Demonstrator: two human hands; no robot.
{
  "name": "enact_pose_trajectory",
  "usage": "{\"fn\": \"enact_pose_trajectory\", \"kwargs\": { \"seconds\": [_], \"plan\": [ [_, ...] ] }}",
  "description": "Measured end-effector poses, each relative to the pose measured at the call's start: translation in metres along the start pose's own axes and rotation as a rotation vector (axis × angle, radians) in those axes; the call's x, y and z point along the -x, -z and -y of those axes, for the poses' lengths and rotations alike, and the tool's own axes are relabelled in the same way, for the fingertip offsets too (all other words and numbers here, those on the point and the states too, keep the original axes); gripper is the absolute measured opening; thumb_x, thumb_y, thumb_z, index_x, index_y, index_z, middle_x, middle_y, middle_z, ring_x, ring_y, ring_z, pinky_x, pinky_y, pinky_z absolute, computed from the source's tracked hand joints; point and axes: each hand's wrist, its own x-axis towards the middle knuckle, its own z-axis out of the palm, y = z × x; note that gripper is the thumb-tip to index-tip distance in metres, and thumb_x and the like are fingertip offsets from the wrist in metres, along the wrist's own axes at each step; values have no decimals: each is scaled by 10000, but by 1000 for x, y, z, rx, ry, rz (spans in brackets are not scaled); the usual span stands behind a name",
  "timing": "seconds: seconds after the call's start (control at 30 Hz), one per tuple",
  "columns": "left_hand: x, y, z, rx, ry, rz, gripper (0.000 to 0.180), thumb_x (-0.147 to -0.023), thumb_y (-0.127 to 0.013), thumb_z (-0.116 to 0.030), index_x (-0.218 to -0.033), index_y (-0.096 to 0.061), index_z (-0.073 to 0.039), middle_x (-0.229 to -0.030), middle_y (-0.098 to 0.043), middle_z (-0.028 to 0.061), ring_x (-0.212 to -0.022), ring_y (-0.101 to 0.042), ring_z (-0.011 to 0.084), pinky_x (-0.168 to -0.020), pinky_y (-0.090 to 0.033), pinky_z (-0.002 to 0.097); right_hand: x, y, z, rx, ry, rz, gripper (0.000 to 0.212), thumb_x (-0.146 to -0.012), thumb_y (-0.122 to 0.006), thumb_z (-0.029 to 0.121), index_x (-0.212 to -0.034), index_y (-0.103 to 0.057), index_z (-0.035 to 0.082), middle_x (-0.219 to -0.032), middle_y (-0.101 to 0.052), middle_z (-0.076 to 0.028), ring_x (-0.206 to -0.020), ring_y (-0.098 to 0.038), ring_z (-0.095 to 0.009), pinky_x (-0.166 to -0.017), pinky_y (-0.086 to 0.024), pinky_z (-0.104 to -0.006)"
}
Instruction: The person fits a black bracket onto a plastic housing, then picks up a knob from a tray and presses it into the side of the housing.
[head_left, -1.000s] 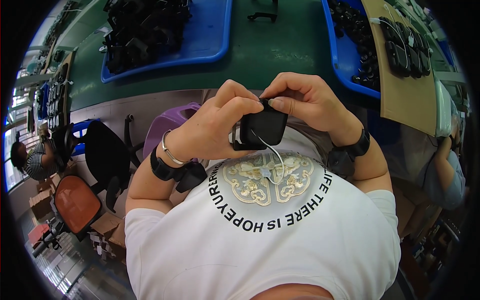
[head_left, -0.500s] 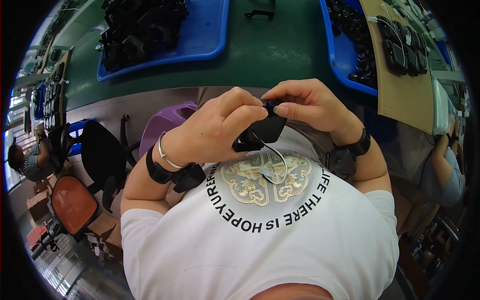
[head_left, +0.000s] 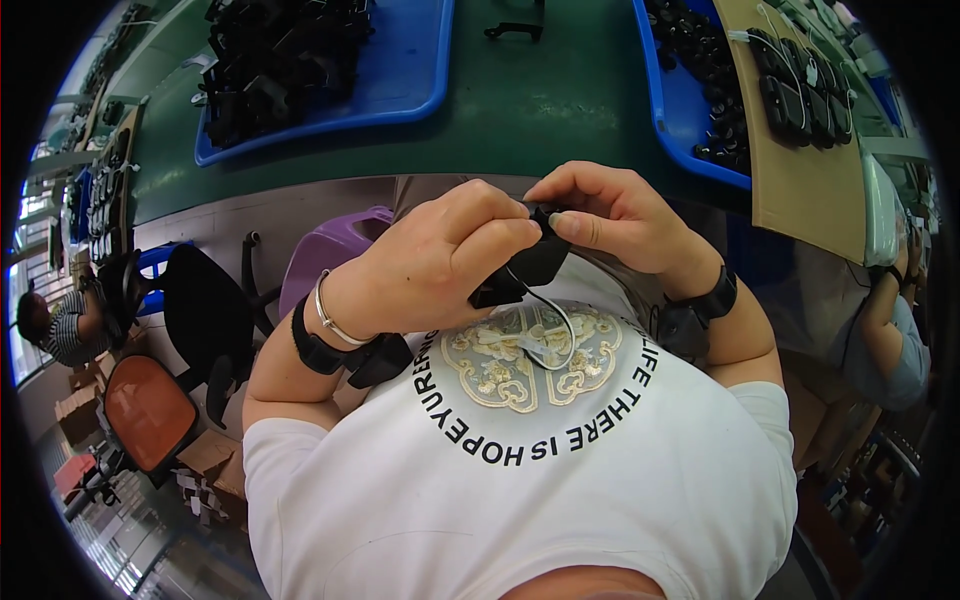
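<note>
A black box-shaped plastic device (head_left: 538, 262) is held between my hands, just in front of my chest and short of the table edge. My left hand (head_left: 440, 255) grips its left side, with thumb and forefinger pinched at a small black part (head_left: 542, 214) on top. From the other side my right hand (head_left: 625, 220) pinches the same part between thumb and fingers. A thin white cable (head_left: 567, 325) loops out of the device and hangs before my shirt. The exact shape of the small part is mostly covered by my fingertips.
On the green table (head_left: 545, 110) a blue tray (head_left: 425, 105) of black plastic parts stands at left. A second blue tray (head_left: 690, 160) lies right, beside cardboard (head_left: 800, 200) bearing several black cabled devices (head_left: 790, 105). A black bracket (head_left: 513, 31) lies between the trays. Chairs and people are at both sides.
My hands and the device stay nearly in place, with a slight shift of the fingers. The view has moved slightly, so the table things appear a little further left.
</note>
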Motion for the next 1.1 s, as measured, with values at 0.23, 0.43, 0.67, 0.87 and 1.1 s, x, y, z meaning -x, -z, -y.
{"fn": "enact_pose_trajectory", "kwargs": {
  "seconds": [0.23, 0.43, 0.67, 0.87, 1.1],
  "plan": [
    [-1, 7, 1, 195, 165, -21, 670, -531, -848, -144, -1083, -485, -34, -1000, -463, 115, -862, -525, 258, -737, -482, 304, -5, 7, -1, 37, -116, -30, 232, -916, -539, 210, -1014, -537, 0, -904, -556, -2, -818, -500, -48, -724, -425, -190],
    [1, 8, 5, 278, 207, 41, 678, -555, -843, -142, -1107, -460, -48, -1044, -434, 108, -924, -499, 232, -760, -476, 294, -9, 2, 3, 114, -107, 14, 227, -923, -528, 225, -987, -533, 7, -856, -546, 18, -759, -472, -34, -675, -408, -175],
    [2, 7, 8, 391, 244, 6, 665, -550, -837, -117, -1098, -465, -50, -1056, -418, 99, -931, -486, 226, -775, -478, 290, -10, 1, 4, 92, -106, -31, 234, -914, -544, 243, -958, -536, 13, -801, -538, 14, -717, -455, -32, -612, -395, -190],
    [4, 4, 8, 318, 191, 35, 678, -531, -843, -117, -1099, -479, -49, -1046, -437, 100, -930, -509, 233, -787, -480, 291, -12, 1, 13, 702, 65, 47, 230, -896, -555, 248, -903, -535, 18, -714, -533, -48, -632, -482, -132, -573, -403, -246],
    [4, 3, 11, 351, 120, 22, 676, -518, -847, -121, -1090, -495, -46, -1018, -459, 102, -921, -528, 239, -773, -483, 298, -12, 2, 6, 742, 276, 113, 232, -879, -572, 240, -883, -524, 13, -723, -548, -90, -637, -528, -206, -567, -410, -290]
  ]
}}
